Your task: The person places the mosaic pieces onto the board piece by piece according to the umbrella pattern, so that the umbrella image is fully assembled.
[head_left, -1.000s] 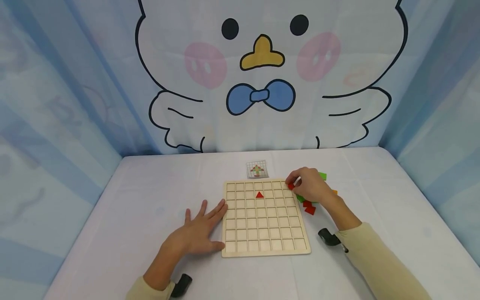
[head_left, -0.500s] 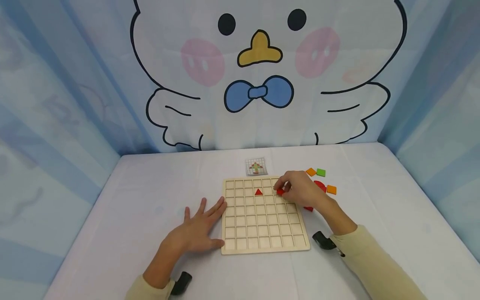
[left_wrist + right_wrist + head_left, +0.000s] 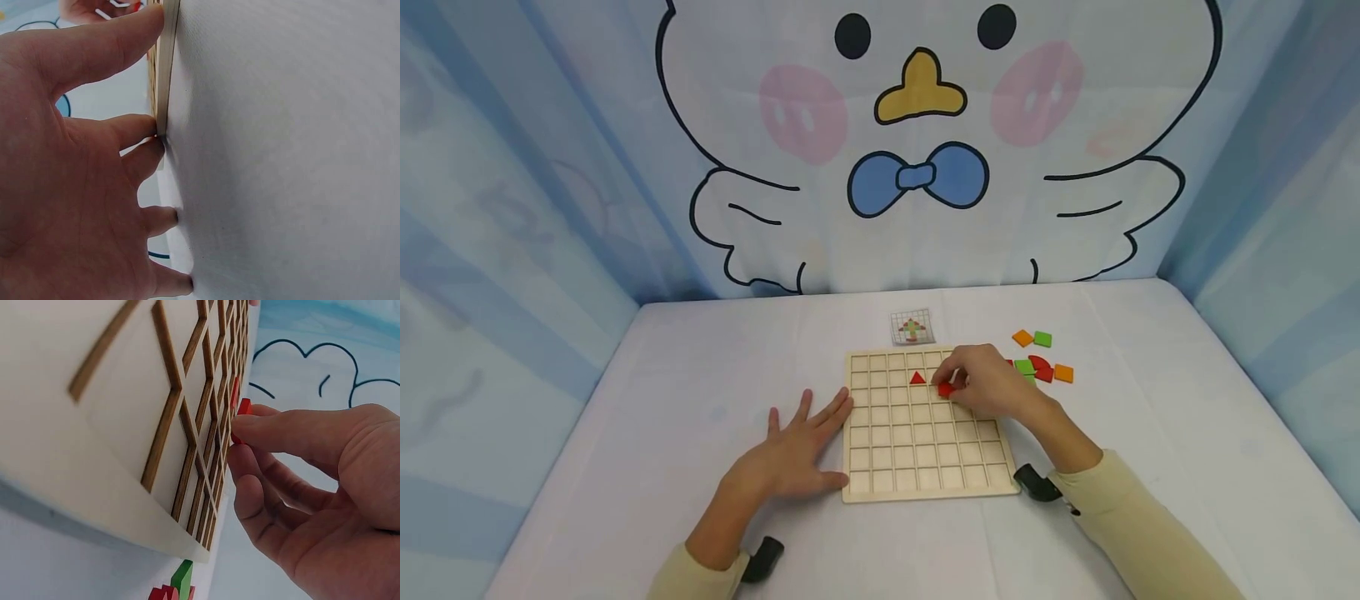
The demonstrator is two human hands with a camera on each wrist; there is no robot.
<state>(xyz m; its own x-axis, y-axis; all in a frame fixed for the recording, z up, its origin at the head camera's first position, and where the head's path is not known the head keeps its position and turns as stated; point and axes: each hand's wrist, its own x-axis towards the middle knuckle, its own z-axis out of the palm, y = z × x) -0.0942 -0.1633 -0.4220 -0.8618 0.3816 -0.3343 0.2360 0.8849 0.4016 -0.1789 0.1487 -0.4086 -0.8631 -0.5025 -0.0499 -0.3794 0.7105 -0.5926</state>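
Head view: we list red piece (image 3: 946, 389), pinched in fingers (image 3: 245, 464) of right hand (image 3: 988, 382), over wooden grid board (image 3: 927, 457), just right of red triangle (image 3: 917, 378) lying there. Left hand (image 3: 793, 454), fingers spread, touches board's left edge. Beyond board we log patterned card (image 3: 912, 327); rightward, loose green, orange, red pieces (image 3: 1063, 373). White counter (image 3: 737, 350) beneath.

Behind the left hand (image 3: 793, 458) I see a left sleeve (image 3: 696, 577), which is plain and pale beige. At its edge, on the side towards the other hand, there is a left camera (image 3: 763, 560), black and short. Behind the right hand (image 3: 988, 379), the right sleeve (image 3: 1150, 533) has the same beige, and the right camera (image 3: 1036, 482) is also black, with rounded form.
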